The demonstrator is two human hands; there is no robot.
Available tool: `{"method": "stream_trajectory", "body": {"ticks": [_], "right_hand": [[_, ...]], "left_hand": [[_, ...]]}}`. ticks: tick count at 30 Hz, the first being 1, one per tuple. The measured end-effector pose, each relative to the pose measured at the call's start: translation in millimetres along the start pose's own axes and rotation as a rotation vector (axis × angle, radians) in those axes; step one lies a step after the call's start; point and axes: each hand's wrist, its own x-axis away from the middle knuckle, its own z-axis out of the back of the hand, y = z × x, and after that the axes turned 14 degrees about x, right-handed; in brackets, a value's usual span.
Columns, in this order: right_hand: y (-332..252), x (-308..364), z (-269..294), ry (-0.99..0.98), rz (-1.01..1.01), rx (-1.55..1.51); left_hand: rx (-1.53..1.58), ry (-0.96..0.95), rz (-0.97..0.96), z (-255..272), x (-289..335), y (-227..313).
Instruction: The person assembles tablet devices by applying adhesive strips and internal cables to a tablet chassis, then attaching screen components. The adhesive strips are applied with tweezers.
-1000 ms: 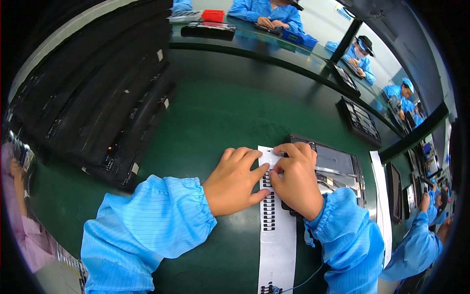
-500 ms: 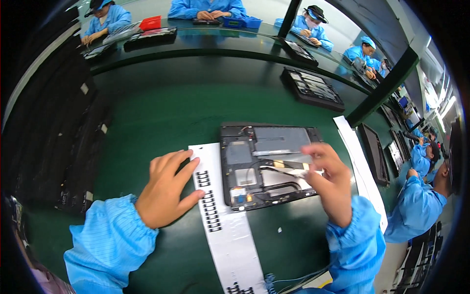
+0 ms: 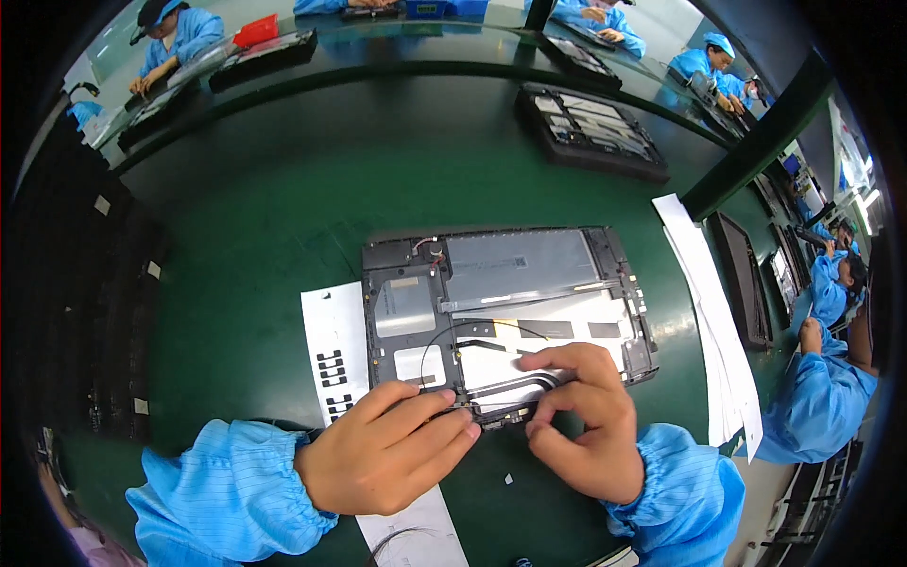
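An opened tablet (image 3: 567,330) lies on the green table, its battery (image 3: 520,263), metal plates and flat cables showing. A thin black wire (image 3: 430,345) curves loosely over its middle. My left hand (image 3: 378,454) rests over the tablet's lower left corner, fingers stretched out and tips on the small parts there; what lies under them is hidden. At the lower edge is my right hand (image 3: 595,425), index finger reaching over the black cables, thumb apart from it near the edge. I see nothing between those fingers. A white sheet with black stickers (image 3: 333,369) lies partly under the tablet.
White paper strips (image 3: 709,321) lie on the right, beside a black tray (image 3: 742,283). A tray of parts (image 3: 595,132) stands at the far right, near a green post (image 3: 756,156). Dark stacked trays (image 3: 85,312) line the left. People in blue work at the benches beyond.
My left hand has moved right, from the white sheet onto the tablet's lower left corner. My right hand has come down and left to the lower edge. The tablet now covers more of the sheet.
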Motion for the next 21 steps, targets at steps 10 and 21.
{"method": "stream_trajectory", "body": {"ticks": [10, 21], "right_hand": [[2.8, -1.8, 2.7, -0.022, -0.087, -0.042], [1.4, -0.4, 0.5, 0.004, -0.022, 0.049]], "left_hand": [[0.051, 0.009, 0.030, -2.2, -3.9, -0.5], [-0.040, -0.034, -0.047, -4.1, -8.3, 9.1]]}}
